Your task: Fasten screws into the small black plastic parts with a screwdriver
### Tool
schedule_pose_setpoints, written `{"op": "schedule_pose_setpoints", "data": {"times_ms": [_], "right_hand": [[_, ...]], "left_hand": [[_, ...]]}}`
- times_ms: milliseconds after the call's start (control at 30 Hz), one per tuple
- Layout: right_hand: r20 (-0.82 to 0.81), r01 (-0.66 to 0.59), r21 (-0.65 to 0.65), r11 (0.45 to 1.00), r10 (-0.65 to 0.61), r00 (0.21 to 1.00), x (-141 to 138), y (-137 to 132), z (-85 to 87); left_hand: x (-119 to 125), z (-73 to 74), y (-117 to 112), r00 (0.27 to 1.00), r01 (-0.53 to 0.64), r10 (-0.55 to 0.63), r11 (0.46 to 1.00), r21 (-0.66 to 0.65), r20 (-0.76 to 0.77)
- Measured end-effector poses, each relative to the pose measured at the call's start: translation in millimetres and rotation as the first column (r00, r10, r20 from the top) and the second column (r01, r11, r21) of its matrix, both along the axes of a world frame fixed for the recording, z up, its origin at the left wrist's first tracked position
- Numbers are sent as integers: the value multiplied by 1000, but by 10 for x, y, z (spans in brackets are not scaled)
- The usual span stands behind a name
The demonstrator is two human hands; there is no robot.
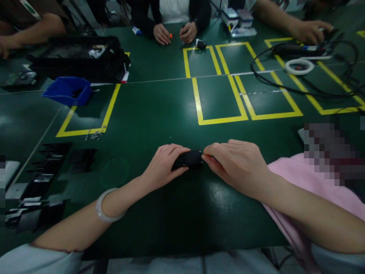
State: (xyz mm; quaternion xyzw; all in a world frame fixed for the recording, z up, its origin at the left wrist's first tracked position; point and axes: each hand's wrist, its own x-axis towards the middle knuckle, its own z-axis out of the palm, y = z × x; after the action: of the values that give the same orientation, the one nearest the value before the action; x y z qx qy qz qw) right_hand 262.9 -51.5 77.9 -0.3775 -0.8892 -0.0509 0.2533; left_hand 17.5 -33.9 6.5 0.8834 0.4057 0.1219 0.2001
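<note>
A small black rectangular part lies flat on the green table in front of me. My left hand grips its left end between thumb and fingers. At the part's right end, the thumb and fingertips of my right hand are pinched together near a corner. Whatever that pinch holds, if anything, is too small to make out. Tiny shiny spots, perhaps screws, show at the part's corners. A small pile of screws sits on the table to the left, beyond several black parts.
A blue bin stands before a large black tray at the back left. Yellow tape outlines mark the table. Black cables and a white ring lie right; pink cloth lies beside my right arm. Co-workers' hands are across.
</note>
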Motion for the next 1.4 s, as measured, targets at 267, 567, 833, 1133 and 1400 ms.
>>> {"op": "schedule_pose_setpoints", "data": {"times_ms": [267, 567, 833, 1133, 1400], "right_hand": [[12, 10, -28, 1000, -10, 1000, -15, -10, -2], [46, 13, -32, 999, -12, 999, 3, 14, 36], [108, 103, -117, 988, -90, 990, 11, 34, 90], [174, 84, -30, 996, -77, 982, -73, 19, 106], [125, 131, -8, 991, -129, 984, -24, 48, 51]], "left_hand": [[-201, 20, -13, 999, -14, 13, 999, -49, -30], [-61, 19, -10, 998, 53, -53, 998, 16, 16], [17, 7, 25, 998, 51, -51, 999, 4, 38], [74, -8, 23, 1000, 24, -24, 999, 27, -4], [110, 13, 26, 1000, 11, -10, 999, 32, -26]]}}
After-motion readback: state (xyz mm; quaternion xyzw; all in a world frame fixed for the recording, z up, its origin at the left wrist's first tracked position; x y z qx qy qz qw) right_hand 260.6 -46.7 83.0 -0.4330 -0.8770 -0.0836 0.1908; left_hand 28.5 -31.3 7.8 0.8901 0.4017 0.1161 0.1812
